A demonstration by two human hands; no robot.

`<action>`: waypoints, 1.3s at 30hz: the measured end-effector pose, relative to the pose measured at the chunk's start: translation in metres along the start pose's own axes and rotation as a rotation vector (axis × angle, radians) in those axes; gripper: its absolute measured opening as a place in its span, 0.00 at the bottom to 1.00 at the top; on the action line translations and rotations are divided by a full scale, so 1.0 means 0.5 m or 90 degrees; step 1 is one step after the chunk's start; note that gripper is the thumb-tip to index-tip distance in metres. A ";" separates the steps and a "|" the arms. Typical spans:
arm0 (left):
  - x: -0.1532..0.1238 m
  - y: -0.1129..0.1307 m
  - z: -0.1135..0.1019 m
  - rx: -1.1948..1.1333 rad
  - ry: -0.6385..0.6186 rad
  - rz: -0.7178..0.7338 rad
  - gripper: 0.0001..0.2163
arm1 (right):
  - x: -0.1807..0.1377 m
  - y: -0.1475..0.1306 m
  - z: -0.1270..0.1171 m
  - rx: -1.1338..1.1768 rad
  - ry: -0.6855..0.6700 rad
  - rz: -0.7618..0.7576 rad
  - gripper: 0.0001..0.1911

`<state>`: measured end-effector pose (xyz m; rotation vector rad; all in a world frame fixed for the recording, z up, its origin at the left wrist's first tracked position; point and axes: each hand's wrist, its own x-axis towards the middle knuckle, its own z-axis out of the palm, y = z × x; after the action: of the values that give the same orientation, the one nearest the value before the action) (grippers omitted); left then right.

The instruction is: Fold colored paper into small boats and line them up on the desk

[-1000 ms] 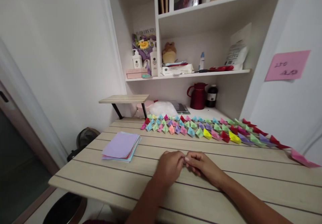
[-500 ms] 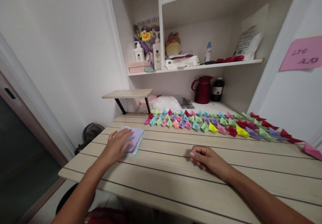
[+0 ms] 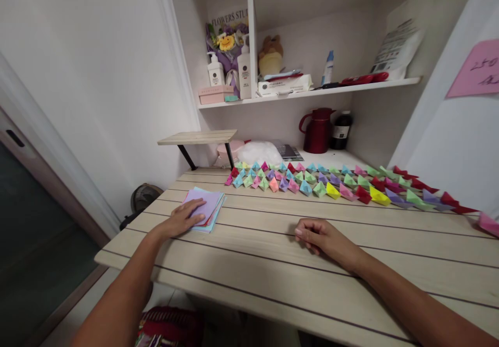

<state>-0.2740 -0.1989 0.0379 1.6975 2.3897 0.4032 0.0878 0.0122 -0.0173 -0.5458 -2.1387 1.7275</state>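
The left hand [image 3: 182,221] rests, fingers extended and unclenched, on the uneven stack of square lilac, red and pale-blue paper [image 3: 211,205] on the pale slatted wooden table [image 3: 249,253]; sideways pressure could skew the loose sheets. The right hand [image 3: 322,237] is curled; whether it grasps anything, I cannot tell.

"What's at the left of the desk [image 3: 253,248]?"
"The paper stack [image 3: 211,201], the left hand [image 3: 182,218] on it, and a raised shelf [image 3: 198,137] behind."
"And the folded papers [image 3: 306,188]?"
"In rows along the far side, reaching right; the jug [image 3: 317,133] and bottle [image 3: 341,130] stand behind them, the right hand [image 3: 322,237] nearer."
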 end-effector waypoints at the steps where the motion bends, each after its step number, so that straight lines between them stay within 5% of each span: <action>1: 0.000 -0.002 0.001 0.001 -0.008 0.000 0.34 | 0.000 0.001 0.000 0.000 -0.002 0.000 0.23; 13: -0.006 -0.008 -0.031 -0.030 -0.104 0.040 0.42 | -0.003 -0.003 0.003 0.000 0.009 0.004 0.23; 39: -0.003 -0.022 -0.024 -0.063 -0.101 0.046 0.40 | -0.002 -0.001 -0.001 0.007 -0.002 0.003 0.22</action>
<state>-0.2870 -0.2049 0.0456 1.7089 2.1660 0.3762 0.0890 0.0119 -0.0168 -0.5463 -2.1300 1.7441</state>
